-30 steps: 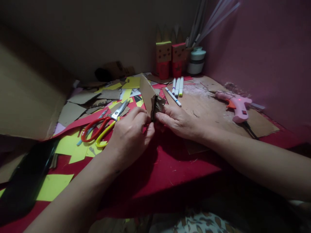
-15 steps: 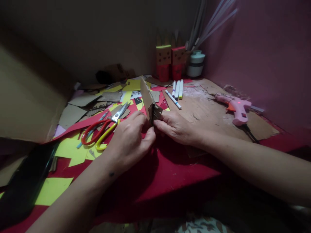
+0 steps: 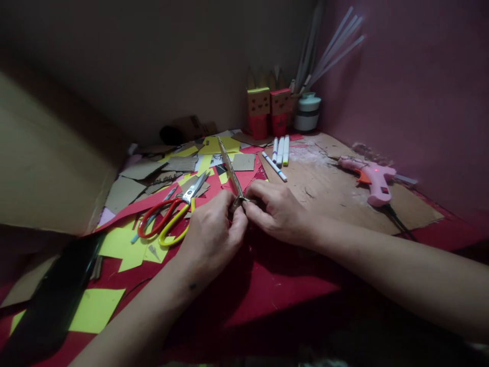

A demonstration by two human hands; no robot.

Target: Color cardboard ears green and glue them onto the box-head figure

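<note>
Between my two hands is a piece of cardboard (image 3: pixel 229 165), turned edge-on so that it shows as a thin strip pointing away from me. My left hand (image 3: pixel 216 224) pinches its near end with thumb and fingers. From the other side my right hand (image 3: pixel 277 210) grips the same end, the two thumbs almost touching. A folded or torn bit shows at the fingertips, partly hidden. Just left of my left hand lie scissors (image 3: pixel 187 196) with one red and one yellow handle, blades partly open.
A pink glue gun (image 3: pixel 376 178) with a red light lies right, on a cardboard sheet (image 3: pixel 321 196). Several markers (image 3: pixel 280 150), two cardboard figures (image 3: pixel 259 109) and a lidded jar (image 3: pixel 307 111) stand behind. Paper scraps (image 3: pixel 122 242) cover the left; a large box (image 3: pixel 57 153) borders it.
The cardboard has turned from showing its broad face to edge-on and tipped lower. My hands stay pinched at its near end. The view has shifted slightly.
</note>
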